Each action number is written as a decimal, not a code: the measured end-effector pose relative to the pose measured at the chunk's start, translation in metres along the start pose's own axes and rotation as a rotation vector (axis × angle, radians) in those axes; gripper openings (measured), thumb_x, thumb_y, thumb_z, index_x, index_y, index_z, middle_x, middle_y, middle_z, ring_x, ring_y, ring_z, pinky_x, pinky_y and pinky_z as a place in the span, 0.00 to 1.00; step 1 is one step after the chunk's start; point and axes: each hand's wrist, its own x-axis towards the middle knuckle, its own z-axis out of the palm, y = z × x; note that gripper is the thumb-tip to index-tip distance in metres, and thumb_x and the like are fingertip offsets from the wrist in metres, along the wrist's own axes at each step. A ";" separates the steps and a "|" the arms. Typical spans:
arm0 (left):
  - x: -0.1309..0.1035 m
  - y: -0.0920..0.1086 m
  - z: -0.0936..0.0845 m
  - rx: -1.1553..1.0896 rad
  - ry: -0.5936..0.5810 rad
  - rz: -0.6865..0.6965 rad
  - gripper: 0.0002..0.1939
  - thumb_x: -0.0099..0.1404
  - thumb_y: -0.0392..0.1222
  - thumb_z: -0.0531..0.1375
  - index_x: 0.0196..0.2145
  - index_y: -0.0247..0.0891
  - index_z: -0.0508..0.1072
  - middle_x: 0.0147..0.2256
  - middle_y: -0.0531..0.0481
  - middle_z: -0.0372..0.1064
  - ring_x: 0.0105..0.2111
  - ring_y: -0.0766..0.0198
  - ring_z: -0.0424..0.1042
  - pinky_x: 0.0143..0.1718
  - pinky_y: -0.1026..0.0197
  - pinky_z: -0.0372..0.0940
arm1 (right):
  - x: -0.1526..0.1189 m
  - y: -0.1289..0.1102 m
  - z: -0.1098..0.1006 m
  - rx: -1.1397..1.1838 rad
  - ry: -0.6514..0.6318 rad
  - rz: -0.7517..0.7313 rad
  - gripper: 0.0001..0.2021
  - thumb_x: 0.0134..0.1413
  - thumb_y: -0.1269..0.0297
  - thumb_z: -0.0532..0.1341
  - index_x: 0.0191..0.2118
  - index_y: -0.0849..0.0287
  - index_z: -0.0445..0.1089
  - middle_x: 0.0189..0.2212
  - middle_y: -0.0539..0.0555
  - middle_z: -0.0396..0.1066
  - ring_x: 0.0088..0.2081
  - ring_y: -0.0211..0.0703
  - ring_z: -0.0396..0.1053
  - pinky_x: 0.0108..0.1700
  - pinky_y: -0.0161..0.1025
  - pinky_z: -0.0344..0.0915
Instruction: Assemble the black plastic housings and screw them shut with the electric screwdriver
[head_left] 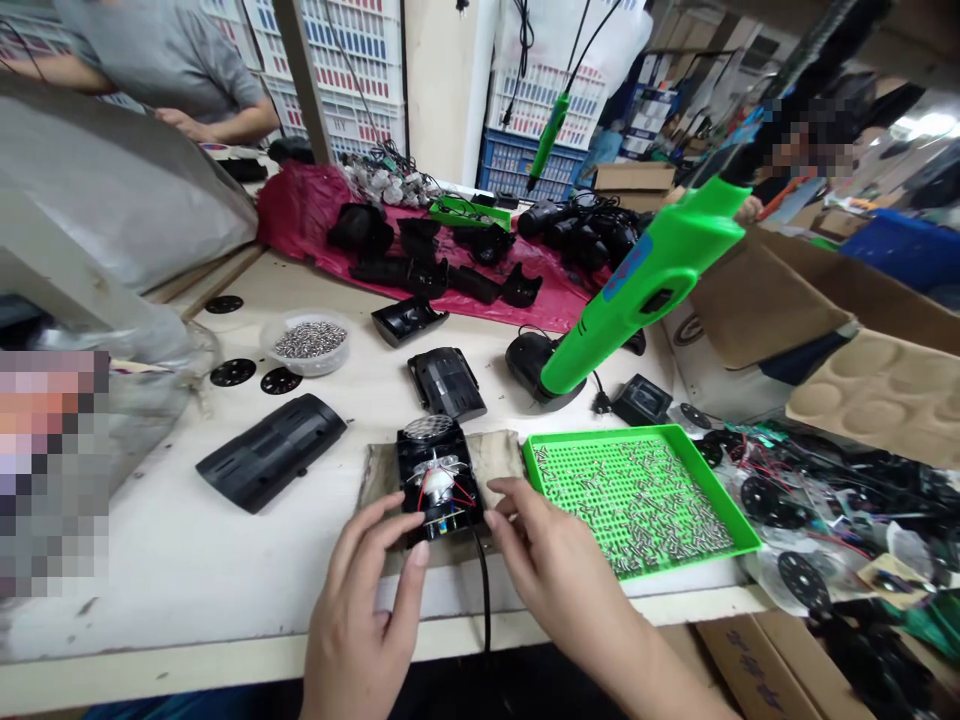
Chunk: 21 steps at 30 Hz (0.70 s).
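Note:
In front of me a black plastic housing half lies open on a cloth pad. Inside it sit a round grille, a white motor with red wires and a small circuit board; a black cord runs off the table's front edge. My left hand is at the housing's lower left, fingers apart, the fingertips touching or just over its edge. My right hand is beside the right edge, thumb and fingers apart with nothing visible between them.
A green tray of screws stands at right, below a hanging green electric screwdriver. Black housing covers and a bowl of small metal parts lie at left. Wired parts heap at far right. A co-worker sits across.

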 end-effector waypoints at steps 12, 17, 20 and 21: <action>0.000 0.001 0.000 -0.080 0.019 -0.171 0.20 0.69 0.45 0.53 0.58 0.43 0.64 0.50 0.42 0.72 0.38 0.60 0.75 0.38 0.57 0.74 | 0.024 -0.007 -0.004 -0.166 -0.146 0.032 0.13 0.62 0.70 0.53 0.48 0.62 0.70 0.32 0.57 0.79 0.36 0.51 0.78 0.35 0.40 0.66; 0.002 -0.009 -0.001 -0.113 -0.011 -0.192 0.19 0.68 0.49 0.55 0.54 0.44 0.68 0.44 0.45 0.75 0.37 0.59 0.77 0.29 0.63 0.74 | 0.025 -0.009 -0.003 -0.177 -0.157 0.053 0.12 0.63 0.71 0.52 0.48 0.61 0.70 0.35 0.58 0.79 0.37 0.52 0.78 0.35 0.39 0.65; 0.005 -0.027 0.001 -0.227 -0.050 -0.244 0.20 0.65 0.51 0.59 0.53 0.45 0.69 0.42 0.46 0.75 0.35 0.59 0.78 0.27 0.64 0.74 | 0.026 -0.013 -0.006 -0.216 -0.145 0.022 0.10 0.62 0.71 0.53 0.44 0.61 0.70 0.34 0.58 0.79 0.36 0.49 0.78 0.34 0.37 0.66; 0.007 -0.033 0.004 -0.271 -0.048 -0.243 0.21 0.64 0.51 0.60 0.53 0.44 0.69 0.40 0.47 0.75 0.33 0.59 0.78 0.27 0.64 0.74 | 0.026 -0.014 -0.007 -0.239 -0.142 0.007 0.10 0.61 0.71 0.53 0.42 0.61 0.70 0.33 0.58 0.79 0.35 0.49 0.79 0.33 0.36 0.66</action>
